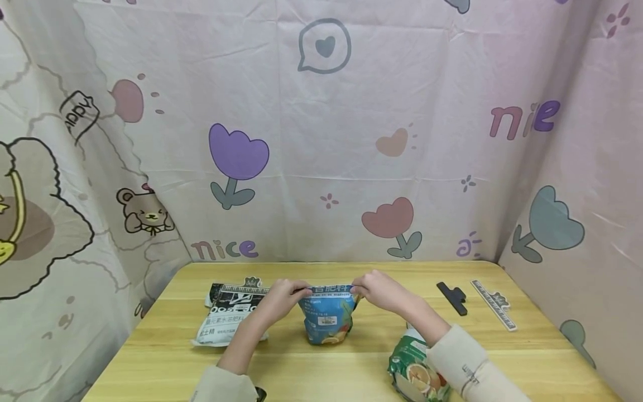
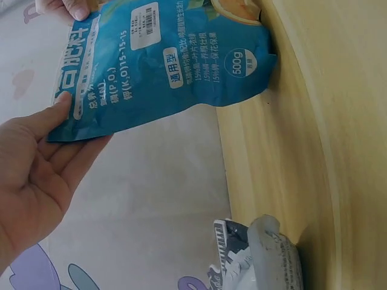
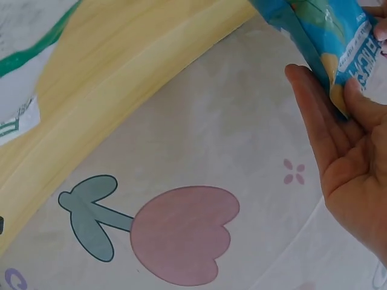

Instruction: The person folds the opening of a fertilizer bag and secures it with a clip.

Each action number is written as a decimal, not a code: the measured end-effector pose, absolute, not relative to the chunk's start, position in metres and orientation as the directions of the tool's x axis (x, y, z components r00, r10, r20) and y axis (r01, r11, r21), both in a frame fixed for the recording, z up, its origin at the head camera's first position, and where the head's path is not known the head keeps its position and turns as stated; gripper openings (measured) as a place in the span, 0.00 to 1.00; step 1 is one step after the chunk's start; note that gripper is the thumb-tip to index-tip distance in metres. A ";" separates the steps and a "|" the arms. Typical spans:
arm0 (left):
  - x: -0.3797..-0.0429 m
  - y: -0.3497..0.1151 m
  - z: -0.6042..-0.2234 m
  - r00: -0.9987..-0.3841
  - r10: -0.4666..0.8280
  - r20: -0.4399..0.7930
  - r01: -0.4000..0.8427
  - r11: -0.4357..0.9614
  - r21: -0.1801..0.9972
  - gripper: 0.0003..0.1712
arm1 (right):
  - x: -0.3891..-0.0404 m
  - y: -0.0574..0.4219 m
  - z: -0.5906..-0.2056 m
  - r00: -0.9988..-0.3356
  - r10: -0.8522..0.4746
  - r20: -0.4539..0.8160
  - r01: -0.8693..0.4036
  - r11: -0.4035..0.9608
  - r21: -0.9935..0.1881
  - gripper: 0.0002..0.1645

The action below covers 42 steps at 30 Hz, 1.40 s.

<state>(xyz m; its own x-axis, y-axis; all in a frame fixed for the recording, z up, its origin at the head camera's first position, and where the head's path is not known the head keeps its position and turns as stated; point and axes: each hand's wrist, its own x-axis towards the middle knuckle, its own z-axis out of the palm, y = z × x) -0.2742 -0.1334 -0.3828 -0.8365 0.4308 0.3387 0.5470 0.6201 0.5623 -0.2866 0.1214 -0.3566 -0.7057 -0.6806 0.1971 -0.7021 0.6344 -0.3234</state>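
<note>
A blue fertilizer bag [image 1: 326,315] with a printed label and pictures of fruit stands upright around the middle of the table. Its top left corner is pinched by my left hand [image 1: 282,297], the thumb on the printed face and the fingers behind in the left wrist view. At the opposite top corner, my right hand [image 1: 380,290] pinches the bag between thumb and fingers. The top edge is stretched flat between the two hands. In the right wrist view, the bag's side fold [image 3: 323,51] shows above the right palm.
Left of the blue bag lies a white bag [image 1: 226,324] with a piano-keyboard clip [image 1: 246,288] along its top. A green bag [image 1: 414,368] sits under the right forearm. Farther right lie a black clip [image 1: 452,298] and another keyboard clip [image 1: 494,306]. Printed curtains [image 1: 321,223] enclose the table.
</note>
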 end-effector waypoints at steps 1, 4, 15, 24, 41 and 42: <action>-0.274 -0.134 -0.384 -0.841 0.424 0.338 0.540 0.615 0.574 0.09 | -0.287 0.122 -0.357 -0.706 -0.679 0.200 -0.702 0.634 -0.324 0.10; -0.274 -0.135 -0.389 -0.857 0.397 0.327 0.512 0.595 0.619 0.09 | -0.286 0.123 -0.359 -0.708 -0.676 0.205 -0.699 0.631 -0.337 0.10; -0.273 -0.139 -0.397 -0.877 0.339 0.341 0.478 0.544 0.689 0.09 | -0.293 0.145 -0.356 -0.711 -0.685 0.159 -0.683 0.620 -0.386 0.11; -0.273 -0.138 -0.398 -0.886 0.325 0.329 0.460 0.543 0.702 0.09 | -0.301 0.182 -0.349 -0.799 -0.594 0.091 -0.561 0.684 -0.467 0.19; -0.273 -0.138 -0.399 -0.893 0.312 0.325 0.448 0.542 0.711 0.11 | -0.332 0.300 -0.393 -0.968 -0.225 0.108 -0.248 0.905 -0.345 0.18; -0.273 -0.138 -0.399 -0.893 0.311 0.326 0.448 0.543 0.710 0.11 | -0.332 0.306 -0.396 -0.972 -0.212 0.103 -0.234 0.909 -0.346 0.19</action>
<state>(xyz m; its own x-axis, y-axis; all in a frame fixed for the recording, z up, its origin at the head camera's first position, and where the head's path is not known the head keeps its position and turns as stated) -0.2729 -0.1380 -0.3993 -0.8928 0.3111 0.3257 0.4483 0.5431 0.7100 -0.3321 0.3056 -0.3962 -0.9719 -0.2117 0.1027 -0.2344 0.9086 -0.3457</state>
